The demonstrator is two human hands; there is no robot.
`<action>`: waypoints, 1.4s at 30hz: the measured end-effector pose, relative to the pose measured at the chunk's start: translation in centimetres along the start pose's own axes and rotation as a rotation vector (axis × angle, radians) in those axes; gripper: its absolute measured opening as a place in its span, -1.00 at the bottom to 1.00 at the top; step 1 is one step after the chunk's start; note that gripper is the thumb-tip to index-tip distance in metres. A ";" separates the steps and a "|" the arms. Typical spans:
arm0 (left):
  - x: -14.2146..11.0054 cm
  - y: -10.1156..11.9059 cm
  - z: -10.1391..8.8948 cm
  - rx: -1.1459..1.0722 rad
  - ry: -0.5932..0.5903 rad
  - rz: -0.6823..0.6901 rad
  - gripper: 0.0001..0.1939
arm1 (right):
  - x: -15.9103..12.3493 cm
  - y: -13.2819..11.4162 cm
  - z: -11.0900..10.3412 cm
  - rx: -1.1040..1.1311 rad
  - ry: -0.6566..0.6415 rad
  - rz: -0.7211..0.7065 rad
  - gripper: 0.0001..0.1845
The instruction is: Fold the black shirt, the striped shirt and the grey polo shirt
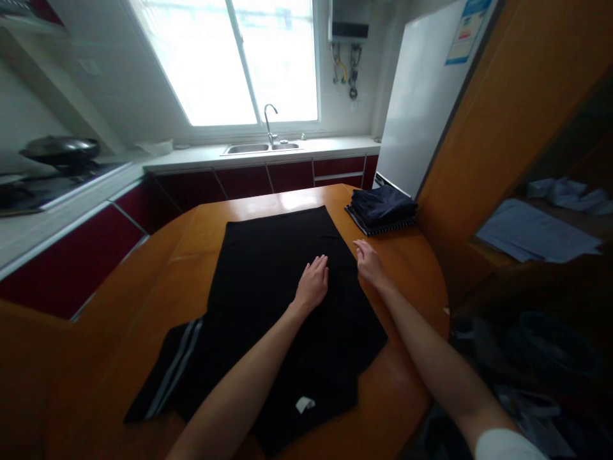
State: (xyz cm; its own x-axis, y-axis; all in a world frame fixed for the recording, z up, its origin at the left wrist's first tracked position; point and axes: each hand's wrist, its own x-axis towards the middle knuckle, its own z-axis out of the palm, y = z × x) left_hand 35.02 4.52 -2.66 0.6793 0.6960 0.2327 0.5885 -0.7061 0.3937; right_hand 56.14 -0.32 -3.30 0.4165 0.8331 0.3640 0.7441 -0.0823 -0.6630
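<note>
A black short-sleeved shirt (268, 275) lies spread on the wooden table (158, 268), its hem toward the window and its collar end toward me. Two light stripes cross the sleeve at the left, and a small white label (304, 404) shows near the collar. My left hand (313, 282) rests flat on the cloth right of its middle, fingers stretched out and holding nothing. At the shirt's right edge is my right hand (369, 262), fingers extended; whether it touches the fabric I cannot tell.
A stack of folded dark clothes (382, 207) sits at the table's far right. Beyond are a counter with a sink (249, 149) and a stove with a wok (60, 150) at left. A white fridge (426, 96) and a wooden cabinet (517, 108) stand at right.
</note>
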 end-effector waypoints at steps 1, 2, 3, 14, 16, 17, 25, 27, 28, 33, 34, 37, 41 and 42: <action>0.2 -0.3 0.1 0.002 0.040 -0.058 -0.48 | -0.5 -0.9 0.3 -0.038 -0.026 -0.051 -0.48; 0.3 -0.6 0.2 0.017 0.058 -0.099 -0.48 | -1.0 -1.8 0.7 -0.085 -0.067 -0.106 -0.48; 0.3 -0.9 0.4 0.040 0.056 -0.119 -0.48 | -1.6 -2.6 1.2 -0.136 -0.126 -0.158 -0.48; 0.0 0.3 -0.9 0.056 -0.050 -0.024 -0.44 | -1.8 -2.6 1.3 -0.262 -0.268 -0.109 -0.44; -1.0 1.7 -0.7 0.085 -0.200 0.099 -0.40 | -1.1 -1.4 0.6 -0.227 -0.177 -0.034 -0.46; -1.7 2.5 -0.4 0.104 -0.278 0.137 -0.30 | -0.8 -0.9 0.3 -0.210 -0.151 0.003 -0.46; -5.3 4.3 -4.5 0.102 -0.298 0.138 -0.25 | -0.8 1.5 0.6 -0.147 -0.083 -0.006 -0.46; -7.1 2.3 -7.5 0.125 -0.182 0.045 -0.35 | -1.1 1.1 0.8 -0.097 -0.077 -0.098 -0.48; -8.5 1.0 -9.1 0.143 -0.129 -0.031 -0.38 | -1.2 0.7 0.8 -0.068 -0.075 -0.141 -0.49; -18.5 -6.6 -14.7 0.321 0.071 -0.614 -0.49 | -2.6 -3.1 0.0 0.029 -0.038 -0.263 -0.61; -20.7 -7.9 -15.1 0.367 0.090 -0.740 -0.50 | -3.0 -4.2 -0.1 0.051 -0.041 -0.278 -0.63; -25.9 -9.7 -15.0 0.467 0.123 -0.944 -0.48 | -4.3 -8.1 0.1 0.153 -0.127 -0.337 -0.69; -28.2 -9.0 -13.5 0.517 0.189 -0.966 -0.54 | -5.7 -13.7 1.8 0.279 -0.353 -0.463 -0.75; -28.2 -8.7 -13.2 0.523 0.223 -0.976 -0.56 | -5.9 -15.0 2.5 0.298 -0.405 -0.495 -0.75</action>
State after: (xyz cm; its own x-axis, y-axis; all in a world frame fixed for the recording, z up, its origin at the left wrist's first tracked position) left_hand 4.97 -7.27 -0.93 -0.2341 0.9506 0.2039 0.9715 0.2209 0.0857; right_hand 41.19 -2.61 2.88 -0.2042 0.8768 0.4354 0.5968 0.4641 -0.6546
